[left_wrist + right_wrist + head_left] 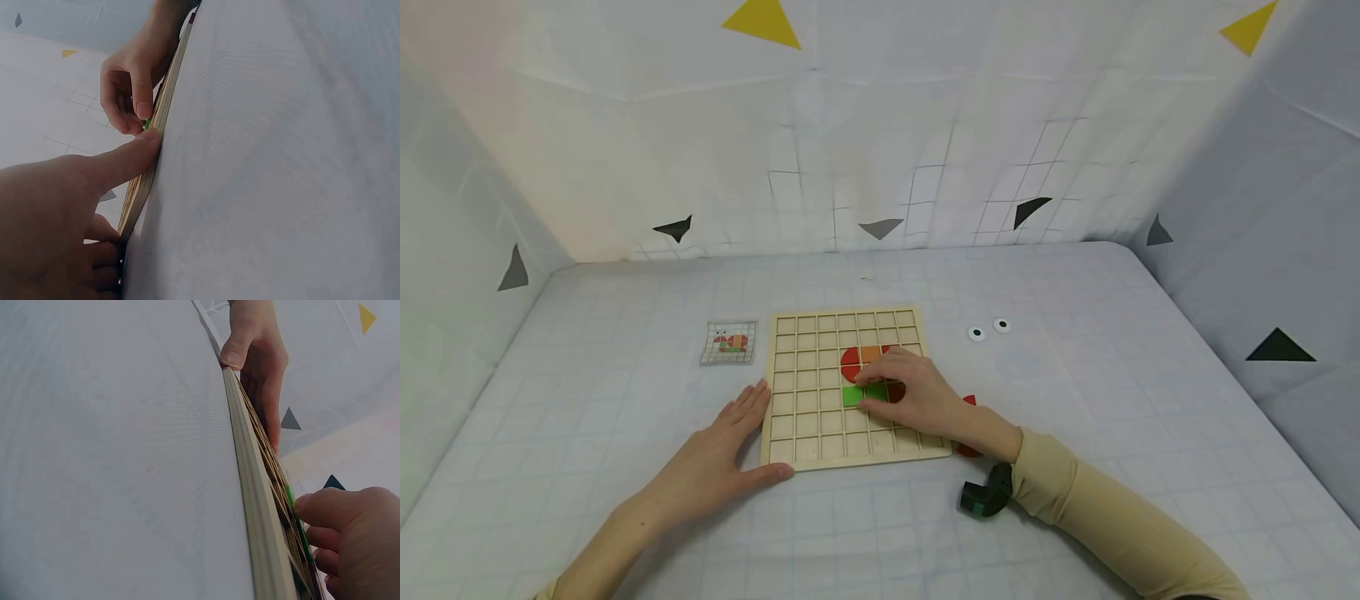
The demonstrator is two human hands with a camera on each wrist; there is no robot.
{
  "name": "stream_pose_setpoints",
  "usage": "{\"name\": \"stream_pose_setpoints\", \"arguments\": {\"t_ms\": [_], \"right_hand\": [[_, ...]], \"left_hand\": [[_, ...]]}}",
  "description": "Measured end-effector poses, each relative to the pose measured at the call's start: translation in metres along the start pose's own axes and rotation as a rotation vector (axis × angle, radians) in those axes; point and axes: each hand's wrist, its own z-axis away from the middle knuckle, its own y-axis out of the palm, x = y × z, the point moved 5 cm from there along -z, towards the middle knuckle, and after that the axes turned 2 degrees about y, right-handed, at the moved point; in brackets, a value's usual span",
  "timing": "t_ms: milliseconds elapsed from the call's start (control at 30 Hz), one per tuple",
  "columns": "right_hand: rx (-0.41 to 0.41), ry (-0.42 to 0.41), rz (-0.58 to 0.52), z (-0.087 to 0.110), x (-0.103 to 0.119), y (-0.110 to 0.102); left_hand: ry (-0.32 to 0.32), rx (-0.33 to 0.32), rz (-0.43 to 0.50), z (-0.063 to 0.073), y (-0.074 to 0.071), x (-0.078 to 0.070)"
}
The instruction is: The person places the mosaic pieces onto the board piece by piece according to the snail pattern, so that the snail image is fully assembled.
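A square wooden grid board (808,425) lies on the table. My left hand (722,454) rests against its near left corner, thumb on the front edge and straight fingers along the left side. Over the board's middle, my right hand (917,392) pinches a green tile (876,390) between thumb and fingers, low at the grid. Beside that tile sits a green square (852,397). Above them are red rounded pieces (850,365) and an orange square (870,354). A dark red piece (896,392) shows partly under the right hand, which hides some cells.
A small picture card (728,343) lies left of the board. Two eye discs (976,334) are at the back right. Red pieces (968,451) lie partly hidden under the right wrist. A dark, bent device (987,493) sits by the right sleeve.
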Motion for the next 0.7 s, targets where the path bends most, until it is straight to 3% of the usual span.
{"name": "stream_pose_setpoints", "arguments": {"t_ms": [200, 367, 500, 700], "right_hand": [[-0.064, -0.038, -0.019, -0.007, 0.007, -0.02], [-0.082, 0.052, -0.029, -0.006, 0.008, -0.063], [-0.042, 0.15, 0.031, 0.008, -0.002, -0.084], [-0.006, 0.241, 0.061, 0.041, -0.021, -0.098]], "left_hand": [[0.004, 0.0, -0.004, 0.0, 0.001, 0.0], [0.006, -0.001, -0.009, -0.001, 0.001, -0.001], [0.0, -0.006, -0.013, 0.0, -0.001, 0.0], [0.007, -0.006, -0.01, 0.001, -0.001, 0.0]]}}
